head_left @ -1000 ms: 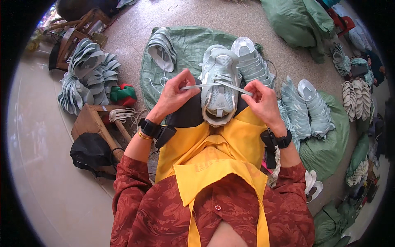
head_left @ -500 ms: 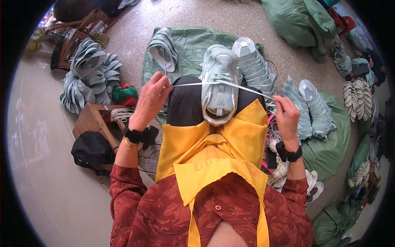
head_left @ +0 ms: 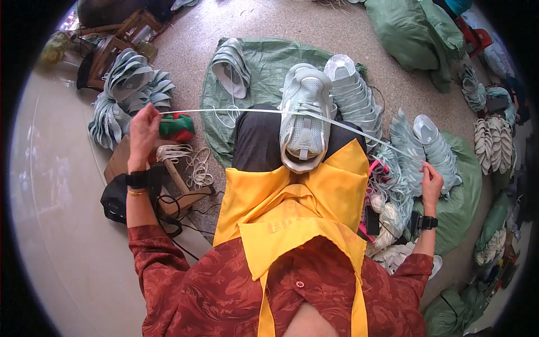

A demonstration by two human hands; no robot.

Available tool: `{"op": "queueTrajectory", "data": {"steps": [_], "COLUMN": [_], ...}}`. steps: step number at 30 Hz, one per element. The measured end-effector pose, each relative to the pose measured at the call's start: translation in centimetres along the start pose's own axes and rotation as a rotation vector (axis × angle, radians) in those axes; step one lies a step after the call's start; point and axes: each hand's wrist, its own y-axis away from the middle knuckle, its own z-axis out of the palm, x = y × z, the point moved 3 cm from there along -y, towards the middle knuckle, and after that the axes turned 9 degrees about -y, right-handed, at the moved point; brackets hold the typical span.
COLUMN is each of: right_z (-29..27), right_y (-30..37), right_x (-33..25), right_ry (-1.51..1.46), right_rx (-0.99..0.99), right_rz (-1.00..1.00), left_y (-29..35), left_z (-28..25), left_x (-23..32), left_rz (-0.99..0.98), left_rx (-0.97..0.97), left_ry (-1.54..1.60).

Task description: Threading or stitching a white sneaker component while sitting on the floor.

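A pale grey-green sneaker (head_left: 306, 115) rests between my knees, its heel opening toward me. White shoelace (head_left: 370, 137) ends run out of its upper eyelets to both sides, pulled straight. My left hand (head_left: 146, 121) pinches one end far out to the left, at about the height of the shoe's middle. On the right, lower down, my right hand (head_left: 431, 178) pinches the other end between thumb and fingers. Both hands are well apart from the shoe.
Stacked shoe uppers (head_left: 353, 92) stand just right of the shoe, others (head_left: 231, 64) on a green cloth (head_left: 261, 56). More stacked uppers (head_left: 126, 84) lie at the left by a wooden stool (head_left: 182, 196). Bundled laces (head_left: 387, 180) lie right of my apron (head_left: 337, 174).
Both hands have moved outward, the left one to the left and the right one right and toward me. The lace ends now stretch much longer on each side of the shoe.
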Motion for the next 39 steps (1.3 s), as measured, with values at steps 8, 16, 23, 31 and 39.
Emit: {"op": "queueTrajectory", "data": {"steps": [8, 16, 23, 31, 39], "right_z": [-1.4, -2.4, -2.9, -2.8, 3.0], "right_y": [-1.2, -1.8, -1.5, -1.2, -1.0], "right_x": [4.8, 7.3, 8.4, 11.9, 7.6], "right_ry": [-0.135, -0.063, 0.023, -0.102, -0.139], "right_rx": [0.038, 0.074, 0.063, 0.042, -0.334], "right_rz": [0.092, 0.133, 0.261, 0.269, 0.468], "left_y": [-0.4, -0.1, 0.0, -0.4, -3.6], "left_z": [-3.2, -4.0, -4.7, -4.8, -2.2], "left_x": [-8.1, -10.9, -12.2, -14.2, -8.5], "left_rz": [-0.168, -0.21, -0.188, -0.079, -0.031], "left_rx": [0.05, 0.055, 0.04, 0.065, -0.121], "left_ry": [-0.125, -0.207, -0.272, -0.413, -0.178]}}
